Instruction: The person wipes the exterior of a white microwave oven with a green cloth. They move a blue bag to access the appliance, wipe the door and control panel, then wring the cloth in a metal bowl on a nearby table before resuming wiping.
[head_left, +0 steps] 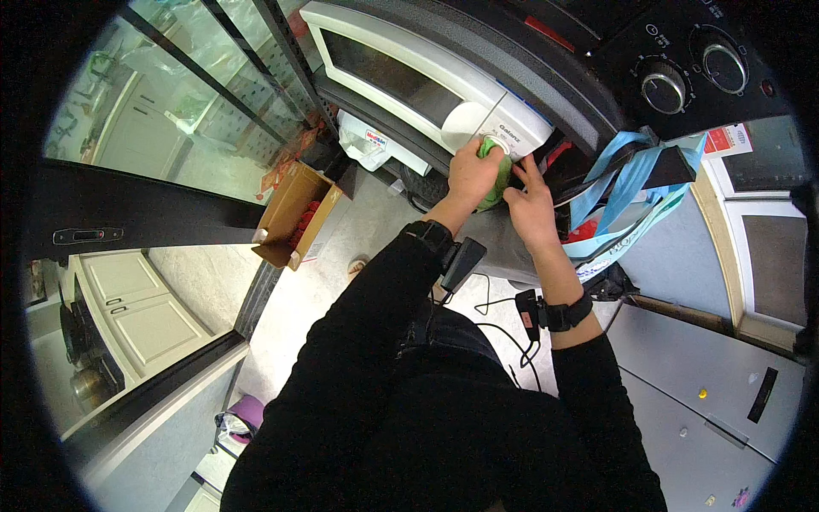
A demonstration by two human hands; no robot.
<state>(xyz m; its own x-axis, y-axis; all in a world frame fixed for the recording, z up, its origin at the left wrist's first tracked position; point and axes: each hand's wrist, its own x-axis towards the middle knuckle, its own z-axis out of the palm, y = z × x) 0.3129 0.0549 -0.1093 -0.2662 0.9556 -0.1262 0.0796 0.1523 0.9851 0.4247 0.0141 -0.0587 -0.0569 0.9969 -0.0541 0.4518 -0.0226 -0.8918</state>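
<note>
A white Galanz microwave oven (409, 70) stands on a dark shelf in front of me. My left hand (472, 174) grips a green cloth (494, 185) and presses its upper part against the microwave's control panel, by the round dial. The cloth's lower part hangs past the panel's bottom edge. Close on the right, my right hand (532, 208) has its fingertips at the lower corner of the panel, with the thumb beside the cloth. Whether the right hand touches the cloth cannot be told.
Light blue bags (630, 217) hang right of the microwave. Above is a black oven's knob panel (688, 70). A white box (384, 144) sits below the microwave. An open cardboard box (297, 214) stands by the glass door at left. Cables dangle from my wrist devices. A grey refrigerator (691, 384) is at lower right.
</note>
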